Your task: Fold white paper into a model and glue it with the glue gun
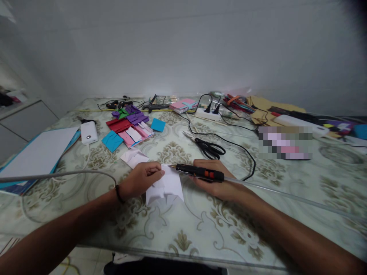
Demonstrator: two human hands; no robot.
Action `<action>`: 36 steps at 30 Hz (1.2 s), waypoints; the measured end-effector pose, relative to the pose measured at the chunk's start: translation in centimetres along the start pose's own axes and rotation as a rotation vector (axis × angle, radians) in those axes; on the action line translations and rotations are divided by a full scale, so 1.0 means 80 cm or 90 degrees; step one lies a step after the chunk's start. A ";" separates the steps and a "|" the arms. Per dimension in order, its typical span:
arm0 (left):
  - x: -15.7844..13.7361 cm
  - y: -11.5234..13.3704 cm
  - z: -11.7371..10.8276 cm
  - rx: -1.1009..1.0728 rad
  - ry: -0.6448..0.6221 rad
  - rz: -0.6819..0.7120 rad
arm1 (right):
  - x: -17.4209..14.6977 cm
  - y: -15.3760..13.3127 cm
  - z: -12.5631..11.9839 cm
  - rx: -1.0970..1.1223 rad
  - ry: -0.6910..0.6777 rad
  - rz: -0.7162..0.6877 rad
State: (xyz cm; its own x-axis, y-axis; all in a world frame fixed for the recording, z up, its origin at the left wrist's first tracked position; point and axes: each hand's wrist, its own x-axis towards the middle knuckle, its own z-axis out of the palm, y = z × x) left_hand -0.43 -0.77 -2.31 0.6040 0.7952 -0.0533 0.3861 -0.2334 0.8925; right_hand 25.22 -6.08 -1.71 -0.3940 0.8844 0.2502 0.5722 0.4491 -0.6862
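My right hand point(213, 187) is closed around a black hot glue gun point(197, 172) with orange marks and a long clear glue stick point(275, 194) coming out of its back. The gun's nozzle points left and meets the top edge of a folded white paper point(173, 183). My left hand point(147, 177) pinches that paper's upper left side between thumb and fingers. Creased flaps stand up along the paper's near edge. Just beyond my left hand lies another folded white paper point(133, 157). Black-handled scissors point(208, 147) rest beyond the glue gun, blades toward the upper left.
Folded coloured papers point(129, 126) lie at the back left, near a white power bank point(89, 132). White and blue sheets point(43, 151) are at the far left. A power strip point(208, 114) with black cords stands at the back. Brown paper point(266, 107) and supplies crowd the right.
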 end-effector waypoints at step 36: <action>0.003 -0.005 -0.012 -0.030 0.104 0.034 | -0.001 0.008 -0.002 0.004 0.029 0.024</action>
State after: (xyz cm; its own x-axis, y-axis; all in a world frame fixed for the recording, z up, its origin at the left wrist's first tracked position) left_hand -1.13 0.03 -2.26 0.5003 0.8635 0.0641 0.3211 -0.2538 0.9124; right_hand 25.74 -5.84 -2.07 -0.3386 0.9058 0.2547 0.5819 0.4143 -0.6998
